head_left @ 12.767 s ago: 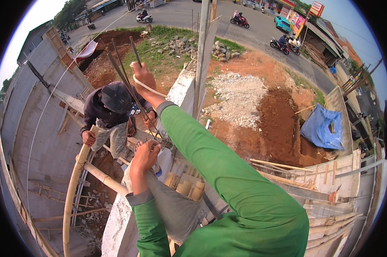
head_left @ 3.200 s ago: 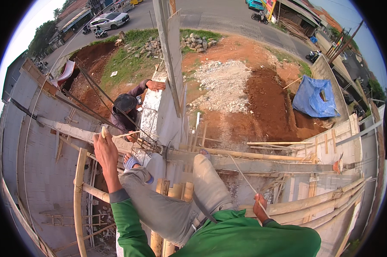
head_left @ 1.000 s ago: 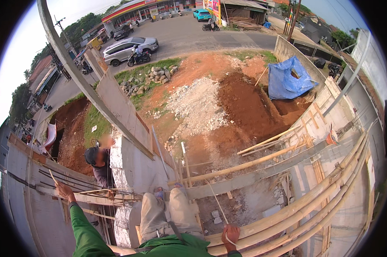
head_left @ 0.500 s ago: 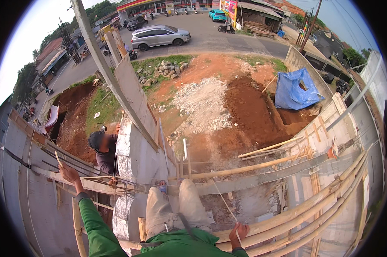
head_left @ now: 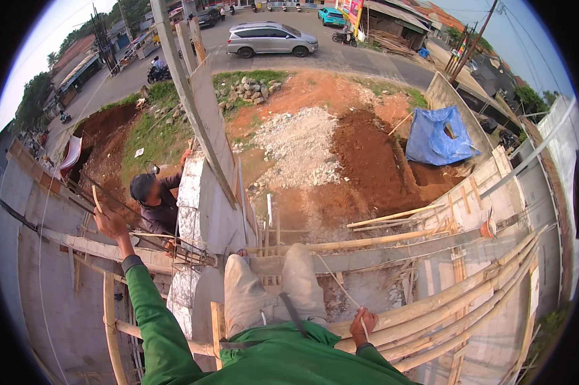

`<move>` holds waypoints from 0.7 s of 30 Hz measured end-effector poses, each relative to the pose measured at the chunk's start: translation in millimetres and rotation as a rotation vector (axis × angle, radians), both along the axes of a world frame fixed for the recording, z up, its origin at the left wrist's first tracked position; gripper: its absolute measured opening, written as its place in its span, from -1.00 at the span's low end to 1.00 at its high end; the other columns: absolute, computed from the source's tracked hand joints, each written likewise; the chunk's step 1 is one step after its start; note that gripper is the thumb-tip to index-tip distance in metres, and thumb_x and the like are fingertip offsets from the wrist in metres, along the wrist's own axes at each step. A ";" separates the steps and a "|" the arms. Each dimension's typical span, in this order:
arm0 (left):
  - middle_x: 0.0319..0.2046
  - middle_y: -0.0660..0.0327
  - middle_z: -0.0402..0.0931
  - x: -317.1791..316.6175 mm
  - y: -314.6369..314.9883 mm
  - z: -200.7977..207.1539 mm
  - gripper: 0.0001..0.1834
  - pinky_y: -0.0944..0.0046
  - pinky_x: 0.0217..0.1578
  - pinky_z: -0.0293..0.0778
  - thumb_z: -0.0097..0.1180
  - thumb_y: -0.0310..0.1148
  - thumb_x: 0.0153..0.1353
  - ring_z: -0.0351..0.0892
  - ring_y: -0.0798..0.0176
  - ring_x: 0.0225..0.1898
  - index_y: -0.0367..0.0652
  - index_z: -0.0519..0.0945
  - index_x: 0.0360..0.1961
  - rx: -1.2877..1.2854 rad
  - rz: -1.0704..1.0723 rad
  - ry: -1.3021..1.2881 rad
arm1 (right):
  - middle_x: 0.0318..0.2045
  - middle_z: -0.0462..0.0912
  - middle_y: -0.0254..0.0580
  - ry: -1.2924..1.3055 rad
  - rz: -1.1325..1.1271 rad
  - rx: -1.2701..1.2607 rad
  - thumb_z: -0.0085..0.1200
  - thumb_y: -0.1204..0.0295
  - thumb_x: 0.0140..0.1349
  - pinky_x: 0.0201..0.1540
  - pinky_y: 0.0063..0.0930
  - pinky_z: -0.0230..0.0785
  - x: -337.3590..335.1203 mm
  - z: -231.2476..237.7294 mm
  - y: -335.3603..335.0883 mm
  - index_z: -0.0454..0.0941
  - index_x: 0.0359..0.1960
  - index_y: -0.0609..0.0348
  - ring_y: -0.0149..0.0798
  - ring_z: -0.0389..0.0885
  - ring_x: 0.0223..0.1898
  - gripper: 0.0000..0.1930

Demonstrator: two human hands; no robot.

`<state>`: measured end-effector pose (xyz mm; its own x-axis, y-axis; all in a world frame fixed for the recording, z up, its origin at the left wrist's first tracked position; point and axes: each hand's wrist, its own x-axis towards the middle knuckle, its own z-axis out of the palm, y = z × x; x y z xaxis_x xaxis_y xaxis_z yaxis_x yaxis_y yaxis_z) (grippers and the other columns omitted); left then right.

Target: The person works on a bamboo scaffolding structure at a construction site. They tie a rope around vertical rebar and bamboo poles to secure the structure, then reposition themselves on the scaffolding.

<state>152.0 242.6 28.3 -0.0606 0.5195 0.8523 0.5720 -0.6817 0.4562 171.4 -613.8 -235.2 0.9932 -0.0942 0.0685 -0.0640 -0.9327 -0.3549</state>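
Observation:
My left hand (head_left: 111, 224) is raised out to the left, fingers closed on a short pale wooden stick (head_left: 97, 199) that points up. Low on the right, my right hand (head_left: 364, 326) grips a thin pale rope (head_left: 335, 280), which runs up and left to the concrete beam (head_left: 392, 255) near my knees. The right fist is close beside the bundled bamboo poles (head_left: 430, 314). Thin steel bars stick out of the beam to the left of my legs.
A co-worker in a dark cap (head_left: 154, 199) stands below by the white block wall (head_left: 193, 186). A slanted timber post (head_left: 190, 102) rises ahead. Rubble (head_left: 299, 147), dug soil and a blue tarp (head_left: 440, 135) lie beyond. A silver car (head_left: 272, 40) is on the road.
My view has shifted slightly. The silver car has moved right along the road. My left hand still has the stick, my right hand the rope.

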 end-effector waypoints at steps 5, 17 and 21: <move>-0.29 -0.24 0.61 3.8 -5.7 0.8 -0.59 -0.27 -0.04 0.41 -0.06 -0.15 0.60 0.53 -0.49 -0.16 -0.32 0.63 -0.10 0.003 -0.009 -0.030 | -0.48 0.69 0.08 -0.053 0.035 0.056 -0.17 0.26 0.61 0.17 -0.02 0.32 -1.6 4.6 1.6 0.65 -0.36 0.17 0.16 0.62 -0.30 -0.58; -0.37 -0.18 0.60 1.1 -13.0 5.9 -0.63 -0.24 -0.20 0.40 0.01 -0.17 0.55 0.54 -0.39 -0.26 -0.31 0.65 -0.16 0.006 0.006 -0.042 | -0.48 0.72 -0.02 0.066 0.033 0.081 -0.17 0.25 0.62 0.20 -0.07 0.32 0.3 6.0 4.3 0.66 -0.34 0.16 0.08 0.66 -0.28 -0.58; -0.43 -0.14 0.57 0.8 -23.8 10.4 -0.65 -0.20 -0.24 0.40 0.03 -0.19 0.55 0.55 -0.33 -0.30 -0.29 0.64 -0.20 0.042 0.020 -0.038 | -0.48 0.74 -0.08 0.032 0.025 0.026 -0.18 0.23 0.64 0.20 -0.09 0.31 -0.1 9.6 8.9 0.66 -0.31 0.16 0.03 0.66 -0.29 -0.57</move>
<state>152.8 218.9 38.8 -0.1035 0.4817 0.8702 0.5687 -0.6891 0.4491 171.3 -604.9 -225.6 0.9969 -0.0708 0.0343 -0.0527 -0.9248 -0.3769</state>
